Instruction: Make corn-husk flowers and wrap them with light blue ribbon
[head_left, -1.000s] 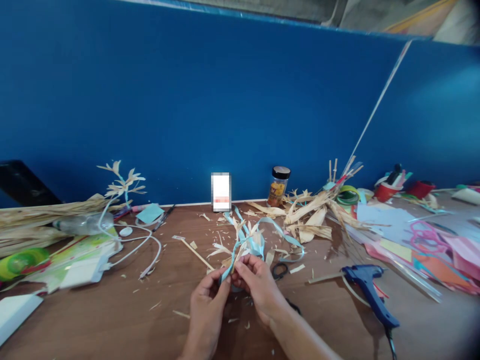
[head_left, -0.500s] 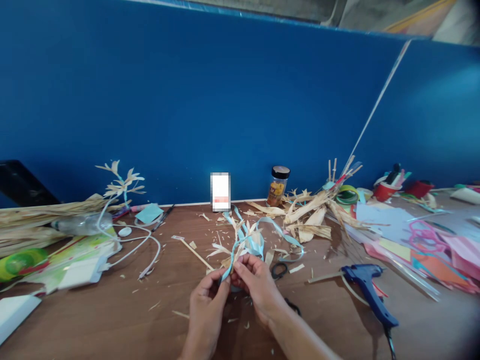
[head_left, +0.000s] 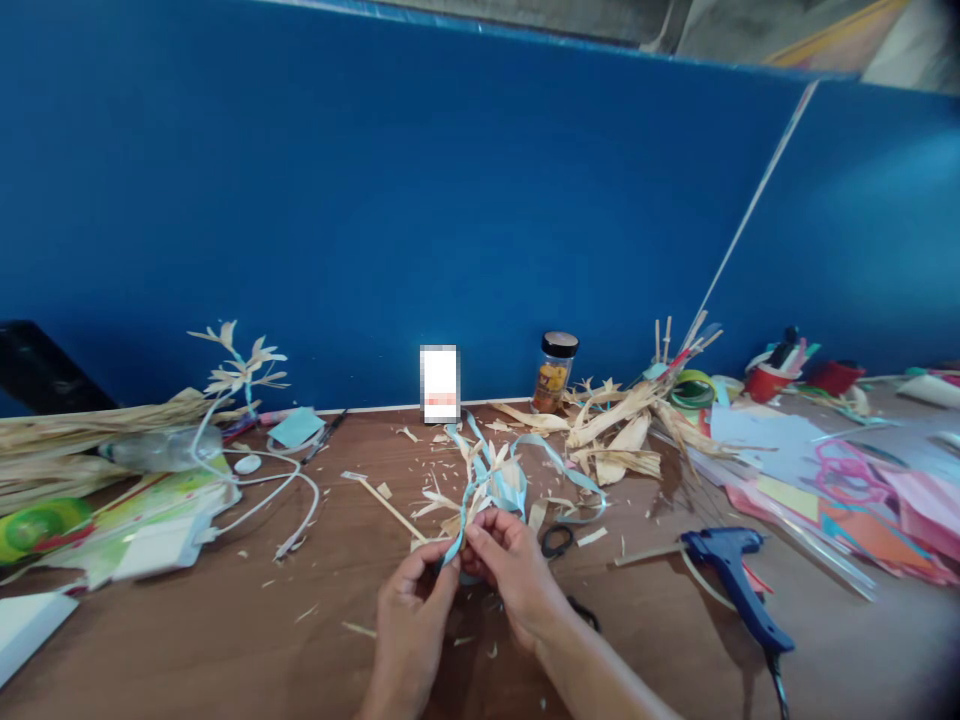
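Near the middle of the table, my left hand [head_left: 420, 600] pinches the lower end of a stem wrapped in light blue ribbon [head_left: 454, 545] between thumb and forefinger. Close beside it, my right hand [head_left: 517, 570] is closed, thumb against fingers, at the same flower stem. Pale dried-husk petals [head_left: 435, 500] spread from the stem just beyond my fingertips. More light blue ribbon [head_left: 574, 480] loops across the table behind and to the right. What exactly lies between my right fingertips is partly hidden.
A blue glue gun [head_left: 739, 570] lies at the right. Behind stand a jar with a black lid [head_left: 555, 370] and a heap of dried husks [head_left: 622, 430]. A thin stick [head_left: 390, 508], a white cable [head_left: 300, 480] and a finished husk flower [head_left: 247, 370] are to the left. Black scissor handles [head_left: 557, 541] lie by my right hand.
Almost nothing differs. Both hands keep their hold on the ribbon-wrapped stem, and the view has shifted very slightly.
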